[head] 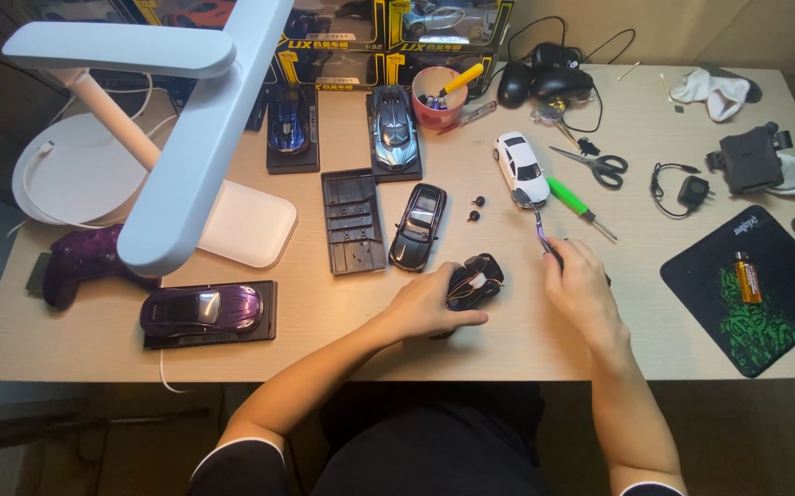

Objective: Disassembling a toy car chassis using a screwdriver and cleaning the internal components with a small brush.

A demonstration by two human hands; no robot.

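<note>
— Head view: where is the black toy car [474, 281]?
— Near the middle of the desk [342, 321], under the left hand [434, 308], whose grip closes over it.
— And the right hand [581, 289]?
— Just right of it, grip closed on a thin tool [535, 219] pointing far, toward a white toy car [520, 167].
</note>
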